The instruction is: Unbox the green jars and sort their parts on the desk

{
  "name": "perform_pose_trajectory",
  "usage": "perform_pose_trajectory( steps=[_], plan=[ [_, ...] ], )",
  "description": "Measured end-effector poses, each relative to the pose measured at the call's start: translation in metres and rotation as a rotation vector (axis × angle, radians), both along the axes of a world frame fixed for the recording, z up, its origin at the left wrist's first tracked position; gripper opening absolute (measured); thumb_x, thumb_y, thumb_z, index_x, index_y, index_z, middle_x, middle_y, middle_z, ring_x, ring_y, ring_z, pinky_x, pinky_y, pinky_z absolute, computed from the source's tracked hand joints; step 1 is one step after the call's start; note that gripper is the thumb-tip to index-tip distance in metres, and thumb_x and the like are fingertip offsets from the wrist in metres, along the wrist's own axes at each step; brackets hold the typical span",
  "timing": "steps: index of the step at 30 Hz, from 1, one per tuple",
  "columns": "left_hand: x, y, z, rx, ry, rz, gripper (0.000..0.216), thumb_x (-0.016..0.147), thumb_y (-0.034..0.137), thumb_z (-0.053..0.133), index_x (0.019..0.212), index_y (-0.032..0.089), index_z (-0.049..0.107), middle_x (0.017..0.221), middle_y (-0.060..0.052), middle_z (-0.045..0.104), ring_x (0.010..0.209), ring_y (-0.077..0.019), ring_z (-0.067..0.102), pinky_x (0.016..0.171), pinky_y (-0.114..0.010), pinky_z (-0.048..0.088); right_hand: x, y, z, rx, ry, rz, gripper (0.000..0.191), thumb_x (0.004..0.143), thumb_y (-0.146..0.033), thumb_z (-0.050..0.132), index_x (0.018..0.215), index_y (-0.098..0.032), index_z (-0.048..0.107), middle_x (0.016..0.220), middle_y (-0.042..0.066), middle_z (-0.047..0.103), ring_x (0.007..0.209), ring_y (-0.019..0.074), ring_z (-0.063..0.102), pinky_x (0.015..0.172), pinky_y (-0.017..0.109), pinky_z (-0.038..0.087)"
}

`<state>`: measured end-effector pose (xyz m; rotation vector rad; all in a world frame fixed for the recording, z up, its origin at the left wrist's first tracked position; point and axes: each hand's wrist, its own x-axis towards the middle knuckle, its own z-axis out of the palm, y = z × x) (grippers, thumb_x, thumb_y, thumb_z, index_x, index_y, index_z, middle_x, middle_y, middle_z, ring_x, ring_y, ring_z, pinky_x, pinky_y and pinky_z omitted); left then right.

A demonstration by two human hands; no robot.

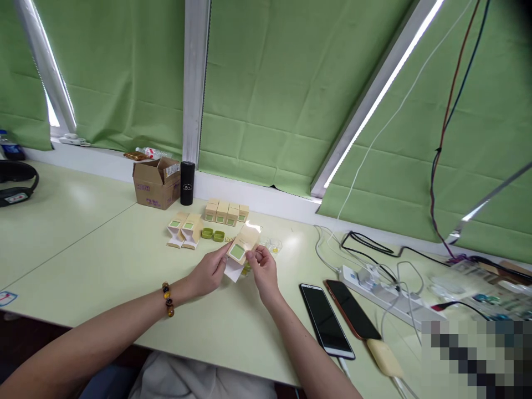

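Above the table, a small tan paper box (246,241) with a green panel is held tilted between my two hands, its pale flap hanging open at the near end. My left hand (210,271) grips its left side, and my right hand (265,272) pinches the right lower edge. Just left of it sit two small green square containers (213,235). Two similar boxes (183,228) lie farther left with their near flaps open. Behind stands a group of several closed boxes (226,213). A clear plastic piece (272,245) with something yellow lies right of the held box.
An open brown carton (155,184) and a black tumbler (187,183) stand at the back left. To the right lie two phones (327,320), a yellowish case (384,357) and a white power strip (388,296) with tangled cables. Black headphones (16,182) rest far left.
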<state>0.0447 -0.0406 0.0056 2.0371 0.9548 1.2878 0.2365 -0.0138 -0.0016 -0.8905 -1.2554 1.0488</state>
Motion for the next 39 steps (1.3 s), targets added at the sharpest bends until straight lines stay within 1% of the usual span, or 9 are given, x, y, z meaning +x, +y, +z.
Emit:
perform_pose_trajectory(
  steps=[5,7,11,14,21,25,30,35,39],
  plan=[
    [0.006,-0.002,0.005,-0.054,-0.062,0.052,0.043,0.103,0.034,0.054,0.144,0.023,0.055,0.135,-0.010,0.069,0.115,-0.0259,0.069,0.094,-0.035,0.056,-0.002,0.000,0.000,0.030,-0.024,0.002,0.048,0.079,-0.058,0.082,0.106,-0.021,0.067,0.098,0.009,0.080,0.086,0.0238,0.072,0.075,0.035,0.057],
    [0.007,-0.002,0.007,-0.092,-0.094,0.054,0.045,0.098,0.034,0.061,0.142,0.024,0.056,0.132,-0.009,0.071,0.116,-0.0264,0.069,0.093,-0.035,0.057,-0.002,-0.001,0.001,0.034,-0.027,0.014,0.049,0.078,-0.059,0.081,0.106,-0.021,0.068,0.104,0.010,0.080,0.089,0.0243,0.072,0.075,0.034,0.057],
    [0.008,-0.004,0.007,-0.209,-0.110,0.073,0.066,0.083,0.025,0.076,0.144,0.025,0.052,0.117,-0.006,0.076,0.103,-0.0253,0.073,0.087,-0.034,0.058,-0.001,-0.001,0.002,0.042,-0.064,0.004,0.047,0.079,-0.061,0.080,0.101,-0.020,0.071,0.105,0.010,0.080,0.092,0.0254,0.072,0.078,0.035,0.057],
    [0.009,-0.006,0.009,-0.281,-0.115,0.062,0.077,0.076,0.022,0.082,0.145,0.027,0.049,0.116,-0.004,0.076,0.098,-0.0248,0.074,0.084,-0.035,0.058,-0.001,-0.001,0.002,0.023,-0.062,0.015,0.046,0.079,-0.062,0.079,0.099,-0.021,0.072,0.106,0.010,0.080,0.093,0.0261,0.073,0.079,0.036,0.057],
    [0.003,-0.004,0.011,-0.192,-0.141,-0.108,0.070,0.083,0.036,0.081,0.145,0.022,0.051,0.134,-0.013,0.068,0.125,-0.0313,0.064,0.103,-0.042,0.053,0.000,-0.004,0.006,-0.022,0.026,0.036,0.045,0.082,-0.057,0.080,0.107,-0.022,0.071,0.111,0.011,0.080,0.097,0.0270,0.075,0.083,0.038,0.060],
    [-0.004,0.005,0.005,-0.216,-0.258,-0.152,0.052,0.096,0.047,0.067,0.137,0.018,0.057,0.124,-0.014,0.071,0.116,-0.0291,0.067,0.100,-0.040,0.052,0.001,-0.005,0.009,0.005,0.036,-0.005,0.042,0.081,-0.053,0.081,0.105,-0.021,0.072,0.109,0.011,0.080,0.096,0.0264,0.075,0.083,0.038,0.060],
    [-0.008,0.015,0.002,-0.266,-0.401,-0.100,0.043,0.098,0.056,0.061,0.113,0.016,0.068,0.101,-0.009,0.073,0.094,-0.0224,0.068,0.082,-0.032,0.052,0.001,-0.006,0.011,-0.016,0.036,-0.069,0.044,0.077,-0.052,0.084,0.104,-0.021,0.071,0.106,0.009,0.080,0.092,0.0252,0.075,0.079,0.037,0.062],
    [-0.006,0.015,0.004,-0.267,-0.321,-0.080,0.043,0.098,0.056,0.060,0.086,0.016,0.064,0.078,-0.002,0.061,0.074,-0.0152,0.055,0.069,-0.027,0.043,-0.001,-0.009,0.012,-0.034,0.067,-0.050,0.043,0.075,-0.051,0.086,0.103,-0.021,0.070,0.110,0.011,0.080,0.095,0.0273,0.077,0.079,0.038,0.064],
    [-0.005,0.016,0.000,-0.275,-0.259,-0.049,0.040,0.094,0.054,0.066,0.081,0.017,0.057,0.073,0.002,0.052,0.068,-0.0128,0.047,0.064,-0.026,0.038,-0.002,-0.011,0.012,-0.023,0.059,-0.034,0.042,0.076,-0.050,0.086,0.102,-0.020,0.071,0.109,0.012,0.080,0.094,0.0283,0.077,0.078,0.040,0.064]
  ],
)
